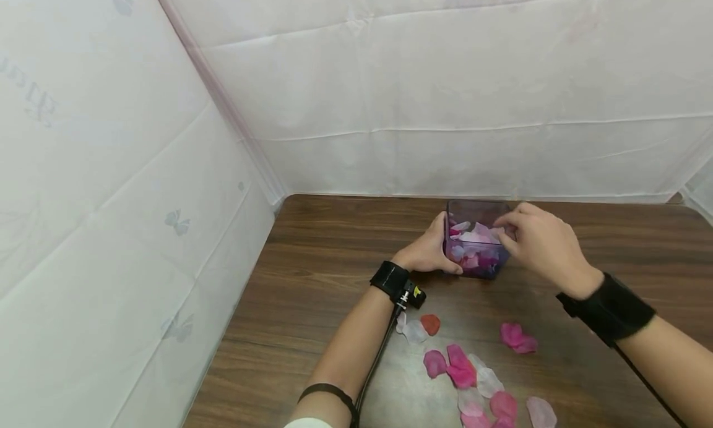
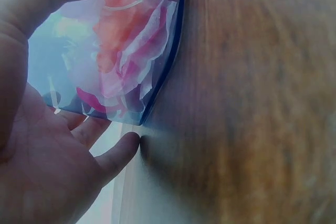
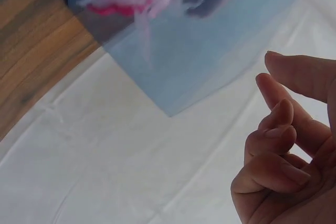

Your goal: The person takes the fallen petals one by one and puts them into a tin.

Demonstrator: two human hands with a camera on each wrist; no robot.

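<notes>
A clear purple-tinted box (image 1: 473,204) holding pink, white and purple petals stands on the brown table (image 1: 334,248). My left hand (image 1: 441,248) grips the box's left side, thumb toward me and fingers behind. The left wrist view shows the box wall (image 2: 168,61) close up, with my fingers (image 2: 118,153) at its bottom corner. My right hand (image 1: 504,233) hovers over the box's right rim, fingertips just above the petals. In the right wrist view its fingers (image 3: 283,124) are loosely curled with nothing seen in them, near the box (image 3: 199,61).
Several loose petals (image 1: 462,369) in pink, red and white lie on the table between my forearms, near the front edge. White sheet walls (image 1: 167,168) close off the left and back. A cable runs along my left forearm from the wrist band (image 1: 390,279).
</notes>
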